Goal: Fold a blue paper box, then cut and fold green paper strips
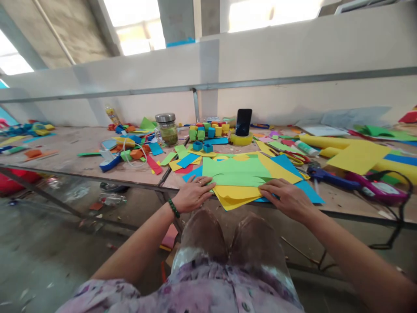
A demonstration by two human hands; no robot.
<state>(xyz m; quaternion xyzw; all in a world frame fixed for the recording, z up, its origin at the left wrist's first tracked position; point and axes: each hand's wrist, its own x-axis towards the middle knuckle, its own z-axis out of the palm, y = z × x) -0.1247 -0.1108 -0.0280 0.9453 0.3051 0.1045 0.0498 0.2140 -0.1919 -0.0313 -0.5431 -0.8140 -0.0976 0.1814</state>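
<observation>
Desk (pixel 76 141): carries everything; sheets gathered at its near edge, close to the lap, probably for short reach.
Yellow roll (pixel 402 168): toward the desk's right end, out of the hands' way.
Green sheet (pixel 236 167): at the near edge, between both hands, on top of yellow sheets (pixel 236 198) that overhang it; near part slightly bowed.
Left hand (pixel 190 195): grip holding the green sheet's near-left corner.
Right hand (pixel 288 198): grip holding its near-right corner; paired hold likely keeps the edge straight and taut.
Jar (pixel 168 132): lidded, upright, set back left of centre, likely against spills.
Phone (pixel 243 122): stood up by a yellow tape roll (pixel 241 139), which seems to serve as stand.
Scissors (pixel 296 156): right of the sheets, within reach.
Paper cubes (pixel 211 131): grouped toward the back, presumably away from handling.
</observation>
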